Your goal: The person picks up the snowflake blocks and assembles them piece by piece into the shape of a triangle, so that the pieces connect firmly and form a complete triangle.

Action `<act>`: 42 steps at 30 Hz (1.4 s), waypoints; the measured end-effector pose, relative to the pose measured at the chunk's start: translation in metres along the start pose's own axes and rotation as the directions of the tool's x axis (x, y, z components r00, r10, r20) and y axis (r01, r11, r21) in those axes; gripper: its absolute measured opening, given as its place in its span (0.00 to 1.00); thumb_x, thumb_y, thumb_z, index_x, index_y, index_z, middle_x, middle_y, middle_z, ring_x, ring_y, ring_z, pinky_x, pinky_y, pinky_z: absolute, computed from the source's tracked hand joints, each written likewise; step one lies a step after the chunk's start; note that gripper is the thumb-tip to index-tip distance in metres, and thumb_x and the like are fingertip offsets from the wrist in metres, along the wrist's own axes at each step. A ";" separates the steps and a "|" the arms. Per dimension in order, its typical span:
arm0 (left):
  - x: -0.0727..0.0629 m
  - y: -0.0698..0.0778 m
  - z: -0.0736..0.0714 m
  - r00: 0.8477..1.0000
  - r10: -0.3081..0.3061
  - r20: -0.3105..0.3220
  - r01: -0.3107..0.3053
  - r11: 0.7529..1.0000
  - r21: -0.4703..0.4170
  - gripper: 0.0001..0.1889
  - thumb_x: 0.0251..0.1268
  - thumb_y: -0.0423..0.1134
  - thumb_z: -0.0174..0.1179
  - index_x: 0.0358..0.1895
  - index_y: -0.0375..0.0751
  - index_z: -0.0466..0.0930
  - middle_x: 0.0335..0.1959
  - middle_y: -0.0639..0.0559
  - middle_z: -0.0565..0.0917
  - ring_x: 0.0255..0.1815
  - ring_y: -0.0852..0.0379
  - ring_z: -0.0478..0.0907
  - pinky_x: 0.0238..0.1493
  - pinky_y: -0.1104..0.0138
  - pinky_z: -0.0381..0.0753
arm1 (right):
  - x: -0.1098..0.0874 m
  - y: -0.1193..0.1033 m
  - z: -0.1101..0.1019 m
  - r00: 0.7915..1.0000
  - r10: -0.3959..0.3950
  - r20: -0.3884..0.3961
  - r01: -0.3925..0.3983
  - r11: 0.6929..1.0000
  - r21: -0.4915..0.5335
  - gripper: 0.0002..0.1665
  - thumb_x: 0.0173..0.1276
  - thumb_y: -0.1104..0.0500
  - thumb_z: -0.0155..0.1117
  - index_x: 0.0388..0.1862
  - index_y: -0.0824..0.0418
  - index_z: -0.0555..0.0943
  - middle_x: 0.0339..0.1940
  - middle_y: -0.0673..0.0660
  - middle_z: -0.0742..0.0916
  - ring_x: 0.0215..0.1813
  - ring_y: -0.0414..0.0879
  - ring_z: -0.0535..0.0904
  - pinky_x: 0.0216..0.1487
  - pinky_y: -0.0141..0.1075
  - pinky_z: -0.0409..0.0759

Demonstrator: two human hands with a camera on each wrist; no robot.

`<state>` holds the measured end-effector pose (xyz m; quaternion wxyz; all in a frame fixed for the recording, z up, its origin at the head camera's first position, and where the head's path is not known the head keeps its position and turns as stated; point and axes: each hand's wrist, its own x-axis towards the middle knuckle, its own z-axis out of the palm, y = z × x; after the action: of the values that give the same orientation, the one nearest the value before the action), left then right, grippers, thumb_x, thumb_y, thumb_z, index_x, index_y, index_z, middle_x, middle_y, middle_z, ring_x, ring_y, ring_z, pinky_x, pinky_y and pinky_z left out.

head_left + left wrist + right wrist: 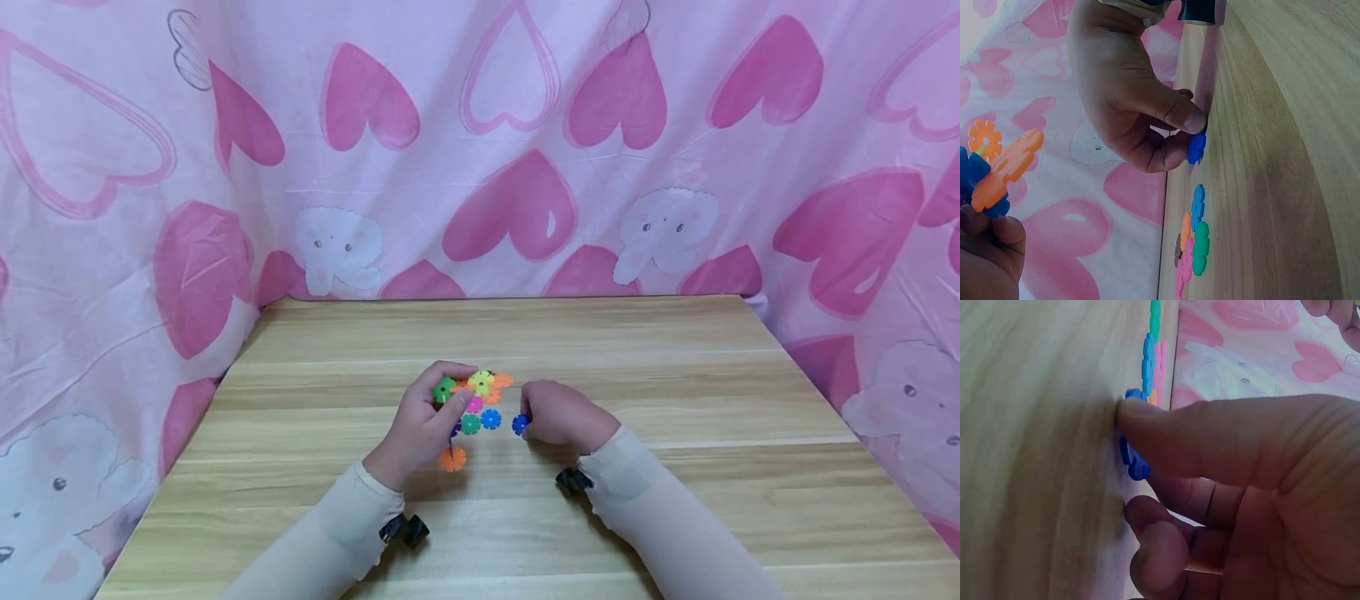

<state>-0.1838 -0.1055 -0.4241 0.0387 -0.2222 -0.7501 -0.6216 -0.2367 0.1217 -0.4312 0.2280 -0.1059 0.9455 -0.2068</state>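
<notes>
My left hand (420, 429) holds a cluster of joined plastic snowflake discs above the table; a yellow disc (481, 382), a green disc (443, 389) and a low-hanging orange disc (452, 459) show in it. In the left wrist view, the cluster's orange disc (1007, 167) and blue disc (972, 172) stand above that hand's fingertips. My right hand (566, 414) pinches a dark blue snowflake disc (520, 424) between thumb and finger at the tabletop. The right wrist view shows this disc (1139, 469) partly hidden by the thumb.
Loose discs lie on the wooden table (645, 533) between the hands: a lighter blue disc (491, 418), a teal-green disc (470, 424), and pink (1184, 272), orange (1185, 226) and brown ones. A pink heart-patterned cloth (517, 208) surrounds the table's back and sides.
</notes>
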 end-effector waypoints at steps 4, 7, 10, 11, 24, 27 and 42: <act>0.000 0.000 0.000 1.000 -0.003 0.004 0.003 1.000 -0.019 0.15 0.81 0.34 0.54 0.65 0.45 0.77 0.50 0.43 0.81 0.31 0.52 0.77 0.32 0.70 0.81 | 0.000 0.001 0.000 1.000 0.005 0.014 -0.005 1.000 0.004 0.13 0.65 0.60 0.79 0.37 0.56 0.80 0.32 0.54 0.84 0.36 0.51 0.79 0.36 0.40 0.79; 0.000 -0.001 -0.001 1.000 0.005 0.004 -0.005 1.000 -0.027 0.15 0.81 0.34 0.53 0.65 0.45 0.77 0.42 0.44 0.81 0.28 0.54 0.76 0.30 0.69 0.81 | -0.001 0.003 -0.001 0.999 0.000 0.033 -0.002 0.999 0.042 0.11 0.68 0.61 0.77 0.37 0.56 0.80 0.32 0.55 0.84 0.33 0.52 0.79 0.32 0.40 0.79; 0.000 -0.002 -0.001 1.000 0.010 0.002 -0.010 0.999 -0.036 0.15 0.82 0.34 0.53 0.65 0.44 0.77 0.39 0.46 0.80 0.26 0.58 0.75 0.30 0.70 0.81 | -0.002 0.005 -0.004 0.998 -0.019 0.059 0.013 0.994 0.108 0.08 0.71 0.62 0.73 0.37 0.55 0.80 0.33 0.55 0.84 0.31 0.52 0.79 0.27 0.40 0.78; 0.000 -0.003 -0.001 1.000 0.009 0.002 -0.009 0.999 -0.040 0.15 0.82 0.34 0.53 0.65 0.44 0.77 0.41 0.46 0.81 0.27 0.61 0.75 0.30 0.70 0.82 | -0.002 0.006 -0.005 0.998 -0.038 0.058 0.030 0.991 0.132 0.08 0.71 0.64 0.72 0.37 0.55 0.80 0.33 0.56 0.83 0.31 0.52 0.79 0.27 0.40 0.78; 0.002 0.002 -0.002 1.000 -0.024 -0.015 0.024 0.998 -0.052 0.15 0.83 0.34 0.52 0.66 0.44 0.76 0.60 0.43 0.80 0.40 0.56 0.84 0.40 0.66 0.89 | -0.003 0.018 -0.033 0.858 -0.397 -0.327 0.508 0.754 0.417 0.09 0.73 0.69 0.67 0.46 0.58 0.79 0.37 0.57 0.83 0.38 0.52 0.78 0.39 0.36 0.81; 0.003 0.002 -0.002 1.000 -0.023 -0.015 0.023 0.998 -0.056 0.15 0.83 0.34 0.52 0.66 0.44 0.76 0.57 0.42 0.80 0.39 0.57 0.85 0.38 0.65 0.90 | -0.007 0.019 -0.038 0.804 -0.428 -0.412 0.590 0.663 0.461 0.09 0.73 0.69 0.66 0.47 0.60 0.79 0.38 0.60 0.82 0.38 0.53 0.77 0.37 0.34 0.81; 0.001 -0.001 -0.003 0.998 0.036 -0.055 -0.037 0.999 -0.015 0.15 0.82 0.34 0.53 0.65 0.43 0.77 0.60 0.44 0.80 0.46 0.55 0.82 0.48 0.68 0.87 | -0.018 0.012 -0.041 0.726 -0.492 -0.480 0.686 0.483 0.544 0.08 0.73 0.72 0.64 0.48 0.66 0.79 0.41 0.66 0.81 0.39 0.49 0.81 0.42 0.36 0.87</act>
<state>-0.1858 -0.1086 -0.4242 0.0686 -0.2191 -0.7397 -0.6326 -0.2416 0.1520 -0.3957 0.0387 -0.3055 0.7208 -0.6209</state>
